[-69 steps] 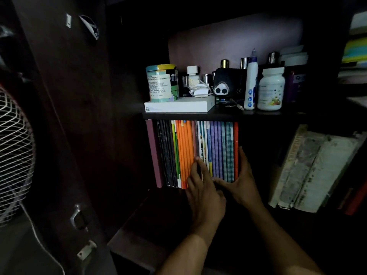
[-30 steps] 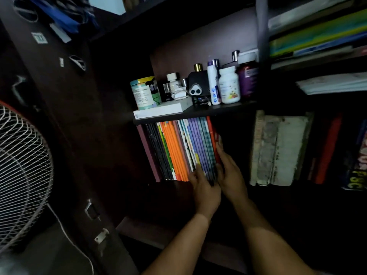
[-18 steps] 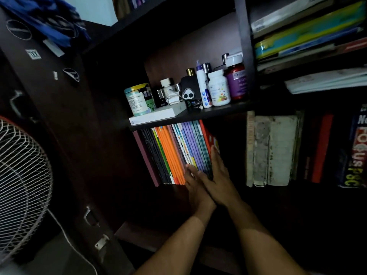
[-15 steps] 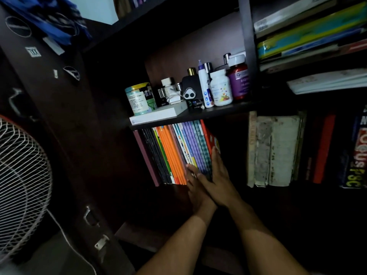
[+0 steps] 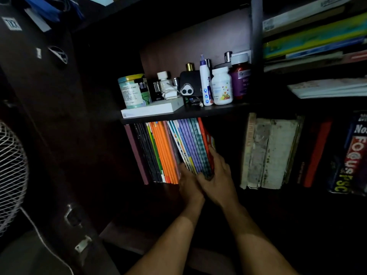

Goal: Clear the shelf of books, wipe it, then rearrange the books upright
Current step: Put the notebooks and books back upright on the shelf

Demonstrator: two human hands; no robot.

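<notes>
The right hand [image 5: 217, 178] grips the right end of the row of thin books [image 5: 174, 150] at frame centre, fingers against the red cover. The left hand [image 5: 188, 184], fingers straight, presses the spines. The books lean on the dark shelf [image 5: 158, 197].

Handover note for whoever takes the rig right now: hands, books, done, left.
Left hand: fingers at the foot of the book row, beside the orange spines; grip unclear.
Right hand: grips the right-end bundle of books (purple, teal, red), which leans left.
Orange and dark books stand on the shelf.
Whether it was cleared or wiped can't be told; no cloth in view.
Left: set the bundle upright.
</notes>
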